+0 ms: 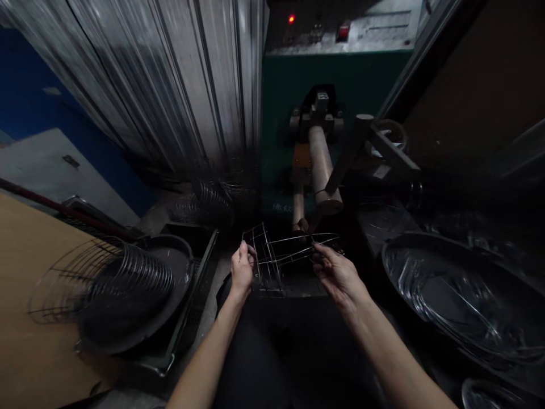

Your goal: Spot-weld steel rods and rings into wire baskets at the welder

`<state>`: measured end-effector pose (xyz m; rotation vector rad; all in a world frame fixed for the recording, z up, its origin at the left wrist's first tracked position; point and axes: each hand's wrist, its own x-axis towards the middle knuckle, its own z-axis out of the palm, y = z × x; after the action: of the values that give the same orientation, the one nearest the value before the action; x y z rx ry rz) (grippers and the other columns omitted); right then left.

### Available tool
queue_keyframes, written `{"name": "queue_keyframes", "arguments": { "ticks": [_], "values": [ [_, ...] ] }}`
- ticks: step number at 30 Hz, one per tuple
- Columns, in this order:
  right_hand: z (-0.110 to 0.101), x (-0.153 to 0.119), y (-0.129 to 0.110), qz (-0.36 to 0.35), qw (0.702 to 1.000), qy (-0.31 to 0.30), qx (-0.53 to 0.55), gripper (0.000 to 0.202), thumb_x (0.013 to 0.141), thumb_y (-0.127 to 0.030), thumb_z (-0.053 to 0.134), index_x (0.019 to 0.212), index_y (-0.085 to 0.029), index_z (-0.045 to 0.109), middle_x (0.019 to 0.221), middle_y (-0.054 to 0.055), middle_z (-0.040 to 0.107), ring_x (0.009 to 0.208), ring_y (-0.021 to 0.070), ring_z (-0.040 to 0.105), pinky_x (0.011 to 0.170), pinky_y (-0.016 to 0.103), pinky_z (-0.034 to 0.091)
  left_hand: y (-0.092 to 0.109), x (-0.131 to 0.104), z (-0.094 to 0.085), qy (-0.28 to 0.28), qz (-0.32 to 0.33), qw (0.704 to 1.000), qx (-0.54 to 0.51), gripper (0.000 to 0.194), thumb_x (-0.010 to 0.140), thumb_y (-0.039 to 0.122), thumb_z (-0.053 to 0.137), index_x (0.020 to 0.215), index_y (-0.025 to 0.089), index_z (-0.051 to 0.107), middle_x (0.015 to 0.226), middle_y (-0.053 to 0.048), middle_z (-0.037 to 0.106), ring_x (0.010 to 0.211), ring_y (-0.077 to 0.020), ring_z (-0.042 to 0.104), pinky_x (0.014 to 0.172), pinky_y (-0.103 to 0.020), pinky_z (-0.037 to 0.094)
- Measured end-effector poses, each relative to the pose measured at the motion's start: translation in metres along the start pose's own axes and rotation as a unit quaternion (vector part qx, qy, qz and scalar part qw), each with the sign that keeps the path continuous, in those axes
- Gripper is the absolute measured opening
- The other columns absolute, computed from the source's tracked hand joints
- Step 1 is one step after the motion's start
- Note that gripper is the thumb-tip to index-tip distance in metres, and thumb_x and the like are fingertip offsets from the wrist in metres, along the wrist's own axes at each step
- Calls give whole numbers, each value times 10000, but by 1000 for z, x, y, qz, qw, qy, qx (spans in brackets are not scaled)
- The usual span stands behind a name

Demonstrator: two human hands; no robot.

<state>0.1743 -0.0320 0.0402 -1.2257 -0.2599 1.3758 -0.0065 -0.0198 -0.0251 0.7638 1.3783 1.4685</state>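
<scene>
Above my lap is a wire frame point(267, 245) made of thin crossing metal rods, with a curved part reaching right. My left hand point(242, 272) is closed on its left edge, thumb and fingers pinched together. The curved wire on the right side is pinched between the thumb and fingertips of my right hand point(339, 277). Whether that curved wire is joined to the rest of the frame, I cannot tell. Just beyond the frame are the thick upper metal arm point(322, 165) and thinner lower arm point(298, 204) of a green machine point(276, 113).
On the left a dark round tub point(181, 255) carries a row of bent wire pieces point(145, 267). Another dark tub point(389, 250) at right contains loose wire parts point(460, 295). A red light point(291, 19) glows on the machine's panel. Corrugated metal sheeting point(204, 68) stands behind.
</scene>
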Motion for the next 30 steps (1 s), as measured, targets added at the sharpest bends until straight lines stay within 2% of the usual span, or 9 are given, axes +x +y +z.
{"name": "queue_keyframes", "arguments": {
  "ticks": [6,12,17,24,26,28,29,30],
  "values": [
    [4,5,-1,26,999,9,27,197,558,-97,781,617,-156,603,539,-24,583,481,64,539,355,116,371,3,6,-1,-7,6,1000,8,512,760,634,506,599,149,530,429,70,292,379,-48,260,398,-187,191],
    [5,-2,-2,50,996,5,69,169,579,-78,785,654,-140,646,599,-10,617,498,61,549,352,109,376,3,3,2,-3,-16,999,-44,462,750,585,551,603,149,507,430,78,303,373,-38,255,393,-174,175],
    [-21,-9,-1,40,998,11,49,208,573,-157,825,708,-133,669,644,-2,628,494,56,536,367,117,397,-1,2,5,20,-36,996,-74,460,747,574,557,592,146,490,420,92,265,357,-29,221,385,-170,139],
    [-56,-5,-1,19,999,43,-3,230,547,-176,812,721,-155,663,675,1,617,533,72,535,397,137,395,5,12,6,33,-17,997,-68,431,783,537,519,613,142,498,446,88,281,376,-31,241,398,-167,163],
    [-70,0,0,6,998,39,-48,253,571,-243,795,777,-167,669,720,10,624,571,94,551,426,164,406,9,12,7,35,-10,998,-60,421,802,516,501,608,143,495,450,83,286,383,-34,248,403,-169,169],
    [-90,7,4,-49,985,35,-160,281,649,-348,735,860,-175,670,782,32,635,656,141,585,491,212,437,13,10,7,38,4,998,-55,420,820,498,481,595,144,490,456,76,298,391,-37,261,410,-171,181],
    [-101,11,7,-93,961,34,-258,290,696,-382,689,899,-176,668,824,49,642,725,172,599,549,245,459,14,9,8,42,9,998,-52,422,828,493,471,589,145,488,459,72,308,395,-39,270,415,-173,189],
    [-114,15,11,-140,914,33,-379,297,739,-395,643,940,-176,666,879,69,646,808,208,603,623,288,473,15,7,8,47,13,998,-47,425,834,491,462,586,147,487,461,68,317,398,-42,279,419,-176,196]
  ]
}}
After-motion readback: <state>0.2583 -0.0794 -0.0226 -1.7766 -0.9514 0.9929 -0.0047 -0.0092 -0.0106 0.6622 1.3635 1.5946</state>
